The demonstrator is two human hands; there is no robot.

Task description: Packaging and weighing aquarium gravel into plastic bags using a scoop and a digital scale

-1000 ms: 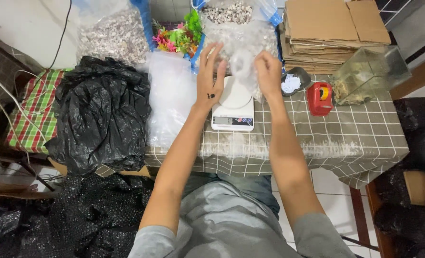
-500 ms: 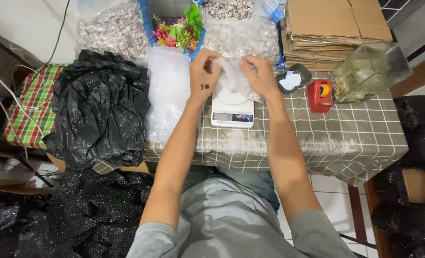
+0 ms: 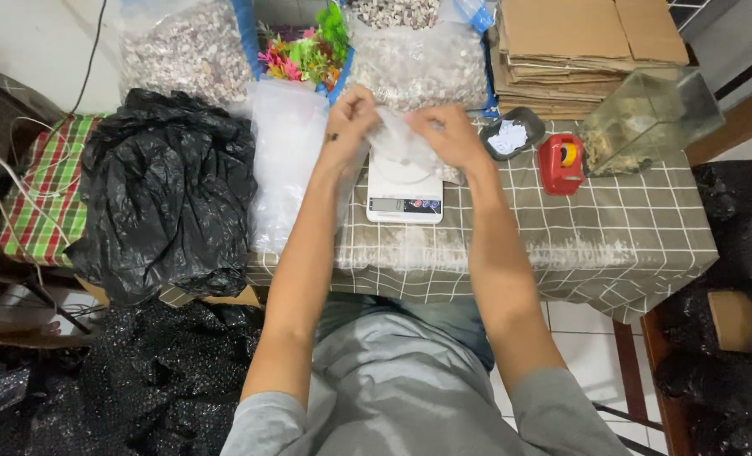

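Both hands hold a small clear plastic bag [image 3: 395, 135] just above a white digital kitchen scale [image 3: 404, 192] on the checked tablecloth [image 3: 578, 245]. My left hand [image 3: 348, 122] pinches the bag's left edge. My right hand [image 3: 445, 133] grips its right edge. The bag hangs between them over the scale's round plate. What is inside the bag cannot be made out.
A stack of clear bags [image 3: 287, 160] and a black plastic sack [image 3: 160, 194] lie to the left. Large bags of small shells or stones [image 3: 418, 63] and colourful plastic plants [image 3: 304, 51] sit behind. A red tape dispenser [image 3: 560, 163], a glass tank [image 3: 646, 118] and flat cardboard [image 3: 578, 42] are on the right.
My hands came back from the large bag behind the scale and closed together on the small clear bag, which now hangs over the scale.
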